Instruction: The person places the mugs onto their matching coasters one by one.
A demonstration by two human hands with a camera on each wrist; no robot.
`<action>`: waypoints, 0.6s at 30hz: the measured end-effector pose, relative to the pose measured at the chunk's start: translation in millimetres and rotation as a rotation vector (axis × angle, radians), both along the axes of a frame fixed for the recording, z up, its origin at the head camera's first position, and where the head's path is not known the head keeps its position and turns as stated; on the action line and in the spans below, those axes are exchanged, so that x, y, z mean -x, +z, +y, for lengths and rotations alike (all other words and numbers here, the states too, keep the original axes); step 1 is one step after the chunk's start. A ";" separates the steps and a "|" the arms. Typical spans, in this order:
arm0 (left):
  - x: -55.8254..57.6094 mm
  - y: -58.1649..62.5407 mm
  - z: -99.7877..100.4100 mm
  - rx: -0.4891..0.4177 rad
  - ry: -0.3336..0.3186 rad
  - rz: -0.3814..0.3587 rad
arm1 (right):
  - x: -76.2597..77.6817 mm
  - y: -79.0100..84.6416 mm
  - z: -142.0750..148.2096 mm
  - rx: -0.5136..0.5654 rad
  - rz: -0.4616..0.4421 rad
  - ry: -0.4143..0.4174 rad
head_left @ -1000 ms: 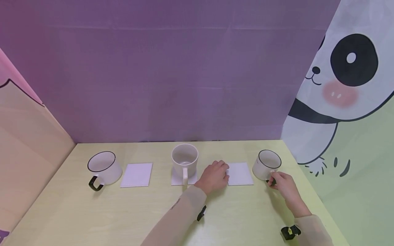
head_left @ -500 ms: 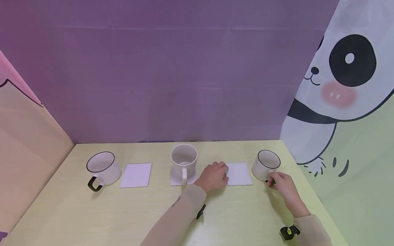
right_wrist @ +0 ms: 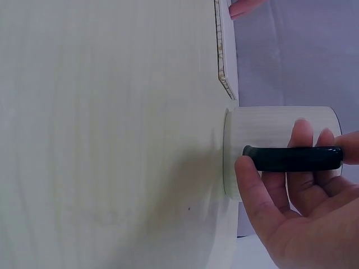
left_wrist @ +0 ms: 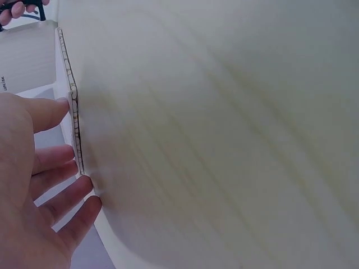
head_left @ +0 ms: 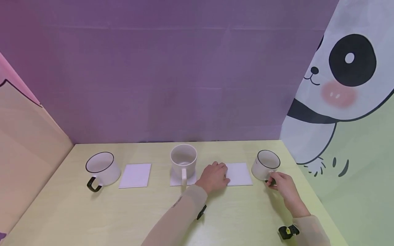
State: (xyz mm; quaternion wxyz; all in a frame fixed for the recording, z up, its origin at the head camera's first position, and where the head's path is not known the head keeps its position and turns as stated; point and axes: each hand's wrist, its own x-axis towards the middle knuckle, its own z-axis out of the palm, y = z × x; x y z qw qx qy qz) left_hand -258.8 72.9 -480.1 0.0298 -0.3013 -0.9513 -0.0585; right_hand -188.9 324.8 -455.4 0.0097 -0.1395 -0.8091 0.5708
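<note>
My left hand (head_left: 213, 177) lies at the left edge of a white square coaster (head_left: 240, 174) in the head view. The left wrist view shows its thumb and fingertips touching the coaster's layered edge (left_wrist: 68, 73), the fingers fairly straight and spread. My right hand (head_left: 286, 187) grips the black handle (right_wrist: 294, 159) of a white mug (head_left: 262, 168) with a dark rim. Fingers pass through the handle, and the thumb rests along it. The mug stands upright on the table, just right of the coaster.
A plain white mug (head_left: 184, 159) stands on a middle coaster (head_left: 174, 180), its handle facing the person. On the left, a wider white mug (head_left: 106, 172) with a black handle sits beside another coaster (head_left: 135, 175). A purple backdrop (head_left: 172, 82) rises behind the pale table (head_left: 101, 218).
The left hand's fingers and thumb shift very slightly at the coaster's edge. The right hand and its mug stay in place. The view drifts a little.
</note>
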 end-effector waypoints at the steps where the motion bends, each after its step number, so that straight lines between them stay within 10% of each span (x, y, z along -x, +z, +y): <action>1: 0.0 -0.1 0.1 0.000 0.001 0.001 | -0.1 0.3 -0.3 0.003 0.001 -0.002; 18: -3.6 -1.2 1.8 -0.016 0.030 -0.017 | -4.0 -0.6 -5.9 0.075 0.003 -0.050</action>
